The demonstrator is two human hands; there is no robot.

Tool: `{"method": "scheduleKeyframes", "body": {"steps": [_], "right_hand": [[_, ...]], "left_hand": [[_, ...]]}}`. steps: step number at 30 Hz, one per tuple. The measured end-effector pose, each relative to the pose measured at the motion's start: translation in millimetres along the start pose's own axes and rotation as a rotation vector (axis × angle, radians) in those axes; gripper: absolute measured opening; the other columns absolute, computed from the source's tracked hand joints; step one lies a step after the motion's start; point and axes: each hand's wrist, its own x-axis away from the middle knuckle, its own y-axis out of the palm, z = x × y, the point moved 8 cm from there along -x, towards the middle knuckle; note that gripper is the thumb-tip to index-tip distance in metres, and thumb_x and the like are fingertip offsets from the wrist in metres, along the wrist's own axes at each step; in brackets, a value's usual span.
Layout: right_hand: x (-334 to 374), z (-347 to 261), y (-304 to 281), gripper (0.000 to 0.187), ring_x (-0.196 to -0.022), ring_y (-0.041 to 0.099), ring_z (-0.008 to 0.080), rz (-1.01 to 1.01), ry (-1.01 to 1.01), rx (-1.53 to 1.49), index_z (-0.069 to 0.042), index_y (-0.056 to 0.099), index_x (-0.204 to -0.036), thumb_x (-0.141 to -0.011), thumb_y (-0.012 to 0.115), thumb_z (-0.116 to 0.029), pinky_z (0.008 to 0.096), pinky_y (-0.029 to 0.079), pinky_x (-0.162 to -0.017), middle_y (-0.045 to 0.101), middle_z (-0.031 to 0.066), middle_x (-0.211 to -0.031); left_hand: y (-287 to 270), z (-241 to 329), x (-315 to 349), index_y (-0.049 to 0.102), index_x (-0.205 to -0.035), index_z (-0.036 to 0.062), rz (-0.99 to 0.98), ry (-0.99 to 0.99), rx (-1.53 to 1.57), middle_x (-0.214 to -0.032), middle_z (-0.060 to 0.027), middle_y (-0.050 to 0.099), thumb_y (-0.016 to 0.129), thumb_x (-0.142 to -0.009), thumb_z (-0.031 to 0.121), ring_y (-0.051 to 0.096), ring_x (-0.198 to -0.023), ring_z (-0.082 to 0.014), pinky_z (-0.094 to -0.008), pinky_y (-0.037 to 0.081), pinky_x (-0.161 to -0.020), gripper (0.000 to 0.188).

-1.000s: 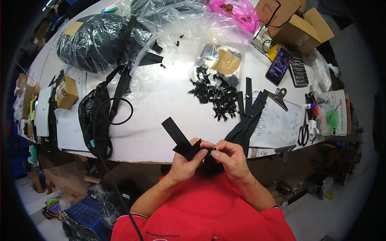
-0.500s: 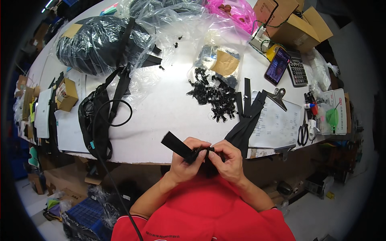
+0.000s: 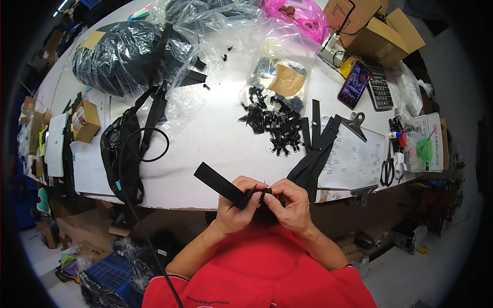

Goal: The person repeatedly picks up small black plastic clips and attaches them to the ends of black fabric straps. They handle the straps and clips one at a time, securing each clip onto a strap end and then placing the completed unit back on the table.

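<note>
One black strip (image 3: 220, 183), held in front of the body at the table's near edge, sticks out up and left from the left hand (image 3: 233, 209). Its free end swung further left over the last half second, so more length shows; both hands barely moved. Compared with a second ago, they sit closer together. Judgement: strip merely re-angled, fine fingertip work goes on at the same spot.

Left hand pinches the strip, thumb on top; right hand (image 3: 294, 204) pinches a small black piece (image 3: 267, 191) right at the left fingertips. Can't tell if that piece is joined to the strip; fingers cover it.

Beyond, unchanged: pile of small black fittings (image 3: 277, 126) on the white table (image 3: 205, 146), black straps (image 3: 314, 167) near the right hand, phone (image 3: 354, 86) and calculator (image 3: 380, 91) farther right.
</note>
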Motion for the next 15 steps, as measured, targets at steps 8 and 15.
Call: {"method": "scheduleKeyframes", "body": {"steps": [8,15], "right_hand": [[-3,-21,-8,0.013,-0.063,0.058,0.0113,0.061,-0.224,0.204,-0.003,0.07,-0.09,-0.082,0.078,-0.009,0.0242,0.042,-0.054,0.065,0.0062,-0.084],[-8,-18,-10,0.014,-0.065,0.058,0.0111,-0.086,-0.1,0.014,-0.005,0.071,-0.09,-0.08,0.08,-0.01,0.0245,0.042,-0.054,0.064,0.0044,-0.081]], "left_hand": [[0,-3,4,0.06,-0.103,0.0001,0.027,0.071,0.009,-0.097,-0.0085,0.059,0.06,-0.095,-0.002,0.057,-0.068,-0.0078,-0.0206,0.047,-0.058,0.008],[2,-22,6,0.06,-0.097,0.0035,0.0,-0.203,0.259,-0.092,-0.0024,0.057,0.066,-0.094,0.004,0.053,-0.068,-0.0061,-0.0211,0.043,-0.058,0.008]]}}
